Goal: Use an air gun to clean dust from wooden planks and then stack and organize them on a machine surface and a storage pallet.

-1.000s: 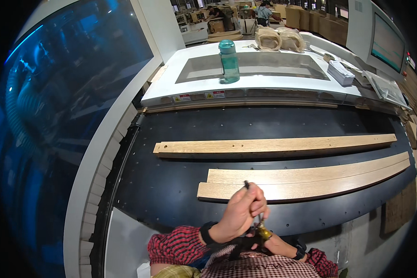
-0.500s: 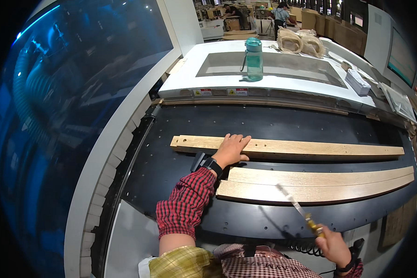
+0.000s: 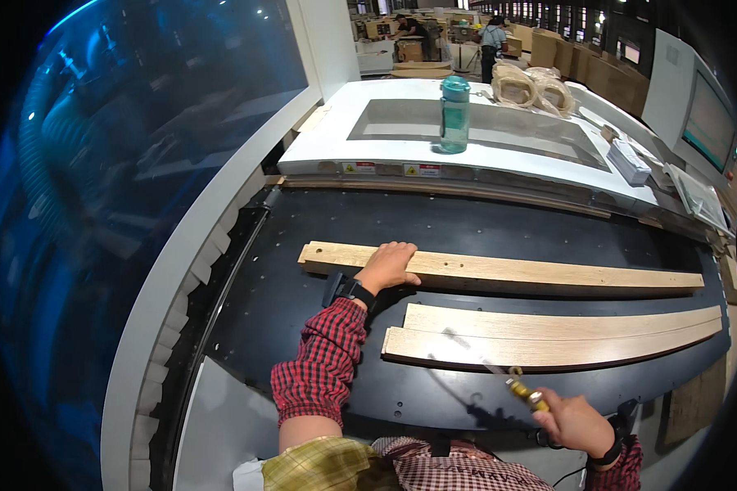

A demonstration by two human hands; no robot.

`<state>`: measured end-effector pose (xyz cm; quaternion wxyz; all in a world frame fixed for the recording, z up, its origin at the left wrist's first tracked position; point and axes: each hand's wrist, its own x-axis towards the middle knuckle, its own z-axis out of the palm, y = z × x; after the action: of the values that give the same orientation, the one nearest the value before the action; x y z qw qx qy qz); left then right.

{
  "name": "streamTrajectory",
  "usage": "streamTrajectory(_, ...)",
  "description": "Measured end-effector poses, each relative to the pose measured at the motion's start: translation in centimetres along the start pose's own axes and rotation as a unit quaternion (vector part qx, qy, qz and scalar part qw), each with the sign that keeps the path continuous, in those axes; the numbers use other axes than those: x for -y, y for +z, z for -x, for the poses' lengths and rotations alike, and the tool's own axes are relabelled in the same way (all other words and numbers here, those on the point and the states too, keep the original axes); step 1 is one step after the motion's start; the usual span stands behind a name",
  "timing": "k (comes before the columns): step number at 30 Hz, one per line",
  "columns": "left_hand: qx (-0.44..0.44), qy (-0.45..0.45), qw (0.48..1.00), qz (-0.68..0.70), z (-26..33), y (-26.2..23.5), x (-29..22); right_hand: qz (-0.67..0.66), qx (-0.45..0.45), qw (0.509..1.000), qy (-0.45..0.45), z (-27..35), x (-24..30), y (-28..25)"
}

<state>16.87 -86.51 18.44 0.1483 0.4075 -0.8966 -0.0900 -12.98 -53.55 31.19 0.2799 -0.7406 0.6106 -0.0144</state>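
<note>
My left hand (image 3: 389, 266) wraps over a long wooden bar (image 3: 540, 272) near its left end, fingers across the top and thumb on the near side. The bar has small holes and lies crosswise on a dark table. My right hand (image 3: 577, 423) is closed around a brass-coloured tool (image 3: 528, 397) with a long thin metal shaft. Its blurred tip points up and left over two curved wooden boards (image 3: 540, 345). These lie side by side on the near part of the table, and I cannot tell whether the tip touches them.
A white machine cover (image 3: 319, 147) stands behind the dark table (image 3: 303, 327), bearing a green bottle (image 3: 455, 119) and plastic-wrapped rolls (image 3: 516, 86). A tinted machine panel (image 3: 180, 98) rises at the left, a screen (image 3: 707, 114) at the right. People (image 3: 491, 41) work far back.
My left hand and the bar have shifted slightly left in view. My right hand has turned the tool so that its tip swings left across the curved boards.
</note>
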Motion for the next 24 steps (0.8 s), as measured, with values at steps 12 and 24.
streamTrajectory(12,0.035,-0.026,0.999,0.02,-0.1,-0.6,0.8,-0.022,-0.003,0.999,0.038,1.5,-3.4,-1.3)
streamTrajectory(24,0.04,-0.02,0.999,0.027,1.5,-1.6,1.4,-0.084,0.037,0.996,-0.008,-0.9,-3.4,-0.2)
